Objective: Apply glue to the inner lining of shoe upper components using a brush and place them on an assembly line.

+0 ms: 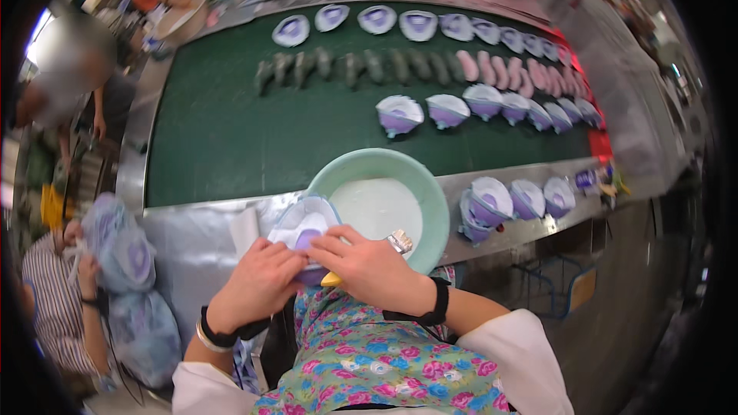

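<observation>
Both my hands meet over the near edge of the work table, around a purple-and-white cup-shaped piece (309, 215) that looks like a shoe upper. My left hand (265, 273) grips its near left side, fingers curled on the rim. My right hand (369, 265) holds a brush (400, 241) tucked in the palm, its bristles pointing right and its yellow handle end showing below the fingers. The fingertips of that hand also press on the upper. Right behind them stands a pale green basin (437, 207) with white liquid (377, 207) in it.
A green belt (254, 138) carries rows of similar uppers (400, 115), dark curved pieces (400, 65) and pink ones (500, 73). More uppers (492, 200) stand on the metal edge at right. A person in a striped top (61, 284) sits at left beside bagged uppers (138, 261).
</observation>
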Demonstrator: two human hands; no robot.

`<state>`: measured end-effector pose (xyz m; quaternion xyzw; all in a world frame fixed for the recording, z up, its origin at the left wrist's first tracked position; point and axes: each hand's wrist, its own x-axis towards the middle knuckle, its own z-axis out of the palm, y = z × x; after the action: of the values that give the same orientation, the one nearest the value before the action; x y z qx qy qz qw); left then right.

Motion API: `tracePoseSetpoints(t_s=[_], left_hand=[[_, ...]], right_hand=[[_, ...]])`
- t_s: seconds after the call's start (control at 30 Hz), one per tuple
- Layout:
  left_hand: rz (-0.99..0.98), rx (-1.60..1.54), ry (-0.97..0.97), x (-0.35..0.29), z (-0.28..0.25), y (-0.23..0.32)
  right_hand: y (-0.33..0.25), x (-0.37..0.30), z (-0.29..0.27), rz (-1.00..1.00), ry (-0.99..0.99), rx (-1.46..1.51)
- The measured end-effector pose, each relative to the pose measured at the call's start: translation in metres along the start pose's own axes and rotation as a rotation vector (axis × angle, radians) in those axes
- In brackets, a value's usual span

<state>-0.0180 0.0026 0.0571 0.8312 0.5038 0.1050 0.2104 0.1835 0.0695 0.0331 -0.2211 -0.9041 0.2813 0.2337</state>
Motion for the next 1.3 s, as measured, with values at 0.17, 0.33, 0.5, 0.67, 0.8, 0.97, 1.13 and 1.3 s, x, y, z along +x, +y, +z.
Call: tracePoseSetpoints(t_s=[0.17, 0.33, 0.5, 0.67, 0.8, 0.97, 1.13, 1.3], left_hand=[[-0.065, -0.153, 0.261, 0.019, 0.004, 0.040], [-0.300, -0.736, 0.482, 0.051, 0.060, 0.021], [-0.077, -0.881, 0.252, 0.104, 0.097, 0.058], [0.082, -0.969, -0.023, 0.148, 0.122, 0.082], [0.151, -1.026, -0.191, 0.165, 0.150, 0.102], [0.199, -1.104, -0.317, 0.172, 0.181, 0.127], [0.151, -1.159, -0.321, 0.172, 0.189, 0.116], [-0.162, -1.154, -0.148, 0.107, 0.167, 0.067]], right_hand=[[0.022, -0.046, -0.014, 0.052, 0.080, -0.065], [0.035, -0.049, -0.007, 0.056, 0.335, 0.147], [0.039, -0.076, 0.009, 0.107, 0.198, 0.272], [0.033, -0.072, -0.025, 0.066, 0.132, 0.210], [0.025, -0.063, -0.044, -0.013, 0.024, 0.130], [0.063, -0.045, -0.005, -0.188, -0.016, 0.633], [0.026, -0.065, -0.025, -0.271, 0.225, -0.153], [0.036, -0.097, -0.046, 0.204, 0.738, -0.084]])
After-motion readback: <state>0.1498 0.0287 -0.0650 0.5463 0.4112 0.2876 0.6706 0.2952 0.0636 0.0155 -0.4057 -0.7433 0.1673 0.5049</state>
